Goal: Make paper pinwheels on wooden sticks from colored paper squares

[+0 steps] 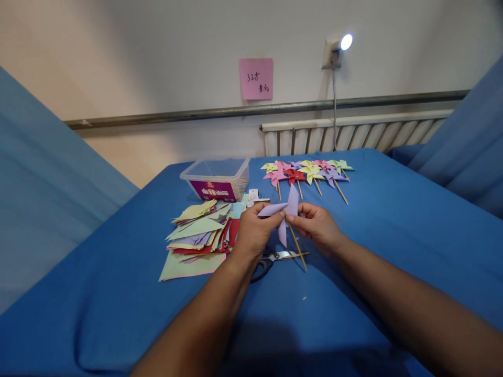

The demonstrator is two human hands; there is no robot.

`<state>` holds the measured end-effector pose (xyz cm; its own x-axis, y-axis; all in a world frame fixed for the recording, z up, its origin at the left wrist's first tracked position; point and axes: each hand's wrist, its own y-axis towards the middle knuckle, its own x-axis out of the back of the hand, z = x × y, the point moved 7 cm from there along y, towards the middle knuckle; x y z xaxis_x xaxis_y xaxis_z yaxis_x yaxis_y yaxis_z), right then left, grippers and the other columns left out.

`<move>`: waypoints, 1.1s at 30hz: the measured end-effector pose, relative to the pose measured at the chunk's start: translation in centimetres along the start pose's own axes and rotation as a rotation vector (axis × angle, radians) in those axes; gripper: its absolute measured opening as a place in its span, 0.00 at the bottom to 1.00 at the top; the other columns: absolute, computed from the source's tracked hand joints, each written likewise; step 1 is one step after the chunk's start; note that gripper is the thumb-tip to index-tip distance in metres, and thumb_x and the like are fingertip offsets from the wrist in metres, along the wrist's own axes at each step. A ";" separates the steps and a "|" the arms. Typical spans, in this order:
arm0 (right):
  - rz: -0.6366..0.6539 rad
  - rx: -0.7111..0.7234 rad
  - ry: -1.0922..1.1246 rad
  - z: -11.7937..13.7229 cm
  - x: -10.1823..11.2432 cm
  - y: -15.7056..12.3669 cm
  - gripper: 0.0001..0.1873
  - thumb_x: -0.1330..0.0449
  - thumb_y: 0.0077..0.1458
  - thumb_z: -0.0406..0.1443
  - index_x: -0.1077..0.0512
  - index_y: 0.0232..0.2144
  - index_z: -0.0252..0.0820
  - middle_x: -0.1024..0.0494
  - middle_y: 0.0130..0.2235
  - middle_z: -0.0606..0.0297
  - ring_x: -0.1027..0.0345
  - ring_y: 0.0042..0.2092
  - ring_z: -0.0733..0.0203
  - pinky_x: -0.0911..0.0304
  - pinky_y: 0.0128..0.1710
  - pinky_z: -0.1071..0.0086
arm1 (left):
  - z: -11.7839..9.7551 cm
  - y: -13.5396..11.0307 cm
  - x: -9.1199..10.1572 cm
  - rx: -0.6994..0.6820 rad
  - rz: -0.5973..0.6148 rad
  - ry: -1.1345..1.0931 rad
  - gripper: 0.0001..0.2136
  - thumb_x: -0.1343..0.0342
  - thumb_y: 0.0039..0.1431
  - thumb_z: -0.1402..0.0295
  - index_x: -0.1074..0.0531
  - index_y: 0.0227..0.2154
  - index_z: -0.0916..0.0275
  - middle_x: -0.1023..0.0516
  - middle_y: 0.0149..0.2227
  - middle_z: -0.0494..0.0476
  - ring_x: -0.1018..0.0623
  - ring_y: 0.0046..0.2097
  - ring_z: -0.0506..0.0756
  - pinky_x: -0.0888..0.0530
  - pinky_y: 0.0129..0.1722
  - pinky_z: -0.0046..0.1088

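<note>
A purple paper pinwheel on a thin wooden stick is held above the blue-covered table. My left hand is closed on its left blade. Fingers of my right hand pinch it at the centre, where the stick meets the paper. Scissors lie on the cloth just below my hands. Left of my hands sits a loose pile of coloured paper sheets.
Several finished pinwheels lie in a row at the table's far side. A clear plastic box with a purple label stands behind the paper pile. A radiator, a pink wall note and a small lamp are beyond.
</note>
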<state>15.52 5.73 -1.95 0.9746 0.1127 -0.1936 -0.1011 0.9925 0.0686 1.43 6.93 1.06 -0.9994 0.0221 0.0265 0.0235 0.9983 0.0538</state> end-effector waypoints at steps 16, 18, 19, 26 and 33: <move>-0.060 0.030 -0.129 0.5 0.1 0.1 0.20 0.32 0.41 0.49 0.32 0.22 0.40 0.38 0.17 0.76 0.51 0.19 0.72 0.57 0.19 0.73 | -0.1 0.1 0.0 0.015 0.005 -0.004 0.14 0.32 0.38 0.66 0.21 0.30 0.67 0.22 0.27 0.53 0.27 0.29 0.51 0.33 0.30 0.25; -0.064 0.020 -0.136 0.4 0.2 0.2 0.20 0.33 0.41 0.49 0.31 0.23 0.39 0.38 0.17 0.76 0.51 0.19 0.72 0.56 0.19 0.73 | -0.1 0.1 0.0 0.016 -0.006 -0.010 0.14 0.32 0.37 0.66 0.21 0.30 0.66 0.22 0.27 0.53 0.27 0.30 0.51 0.32 0.31 0.25; -0.064 0.018 -0.133 0.3 0.2 0.2 0.20 0.33 0.41 0.49 0.31 0.23 0.39 0.37 0.17 0.76 0.51 0.19 0.72 0.56 0.19 0.73 | -0.1 0.1 0.1 0.016 -0.008 -0.010 0.14 0.31 0.37 0.66 0.21 0.30 0.66 0.22 0.27 0.53 0.27 0.30 0.51 0.32 0.31 0.25; -0.066 0.035 -0.120 -0.2 0.2 0.4 0.17 0.33 0.42 0.47 0.28 0.25 0.39 0.33 0.20 0.73 0.45 0.22 0.69 0.49 0.23 0.73 | 0.4 0.4 0.0 0.034 0.004 -0.011 0.15 0.31 0.37 0.66 0.22 0.30 0.67 0.23 0.26 0.52 0.28 0.29 0.50 0.33 0.30 0.25; -0.069 0.098 -0.192 -0.4 0.5 0.6 0.17 0.34 0.44 0.47 0.27 0.28 0.40 0.25 0.28 0.66 0.37 0.28 0.64 0.41 0.29 0.69 | 0.5 0.6 0.0 0.015 0.029 0.008 0.15 0.32 0.38 0.66 0.21 0.31 0.67 0.22 0.28 0.54 0.28 0.30 0.51 0.33 0.31 0.26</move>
<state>15.84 6.41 -2.43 0.9996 0.0240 -0.0119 -0.0219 0.9872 0.1582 1.43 7.53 0.57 -0.9981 0.0508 0.0360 0.0521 0.9979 0.0380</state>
